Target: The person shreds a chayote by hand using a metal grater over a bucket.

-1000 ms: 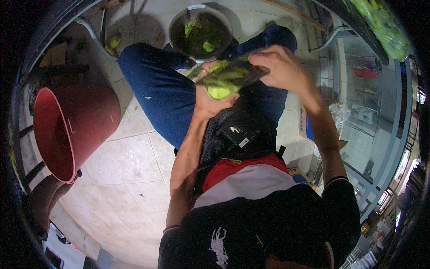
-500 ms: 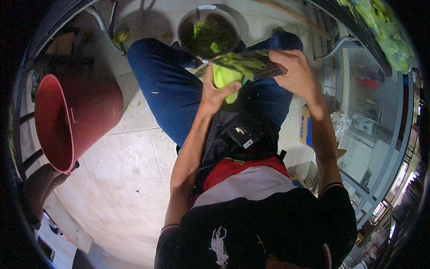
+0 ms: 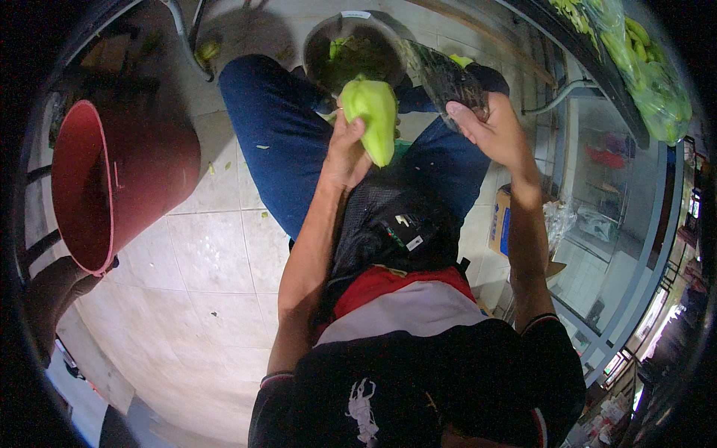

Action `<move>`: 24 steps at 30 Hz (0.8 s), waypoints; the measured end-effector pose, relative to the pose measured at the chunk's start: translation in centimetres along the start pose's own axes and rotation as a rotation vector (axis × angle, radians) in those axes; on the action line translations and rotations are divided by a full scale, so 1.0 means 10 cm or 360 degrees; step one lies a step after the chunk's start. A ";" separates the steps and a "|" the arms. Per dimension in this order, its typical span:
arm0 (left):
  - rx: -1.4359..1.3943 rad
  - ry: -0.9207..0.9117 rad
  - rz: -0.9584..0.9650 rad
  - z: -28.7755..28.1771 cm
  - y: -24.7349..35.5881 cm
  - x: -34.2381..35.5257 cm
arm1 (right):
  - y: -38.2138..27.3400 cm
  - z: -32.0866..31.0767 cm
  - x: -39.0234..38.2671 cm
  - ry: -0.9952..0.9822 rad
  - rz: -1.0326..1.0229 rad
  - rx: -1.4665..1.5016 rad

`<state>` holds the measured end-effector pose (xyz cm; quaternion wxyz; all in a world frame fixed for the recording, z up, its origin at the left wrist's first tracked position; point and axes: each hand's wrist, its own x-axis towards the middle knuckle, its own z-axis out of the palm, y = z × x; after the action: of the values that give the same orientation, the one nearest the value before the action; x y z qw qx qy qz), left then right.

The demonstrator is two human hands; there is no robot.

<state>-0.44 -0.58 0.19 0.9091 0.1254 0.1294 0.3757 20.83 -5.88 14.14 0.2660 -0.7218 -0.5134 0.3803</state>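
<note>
My left hand (image 3: 345, 153) is closed round a pale green pear-shaped vegetable (image 3: 371, 116), held above my lap with its narrower end pointing down. My right hand (image 3: 493, 131) grips a wide dark blade (image 3: 441, 71), smeared by motion and raised to the right of the vegetable, apart from it. A round grey basin (image 3: 321, 60) with green scraps in it sits on the floor beyond both hands, between my blue-jeaned legs (image 3: 261, 142), partly behind the blade and the vegetable.
A red bucket (image 3: 153, 187) stands on the tiled floor (image 3: 209, 254) to my left, beside a dark shape I cannot make out. Metal frames surround me, with a plastic bag of green vegetables (image 3: 650, 82) at upper right. A cardboard box (image 3: 500, 220) lies by my right leg.
The vegetable in my left hand now shows whole and unobscured. The blade in my right hand has swung up and away from it, where it was lying across it.
</note>
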 end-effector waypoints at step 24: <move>0.1579 0.0057 0.0531 0.16 -0.08 0.03 | -0.17 0.26 -0.32 0.0061 -0.1041 -0.1464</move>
<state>0.83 -1.17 1.41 0.6658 0.5534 0.2855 0.4110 17.20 -8.34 14.88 0.0374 -0.5734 -0.8184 0.0020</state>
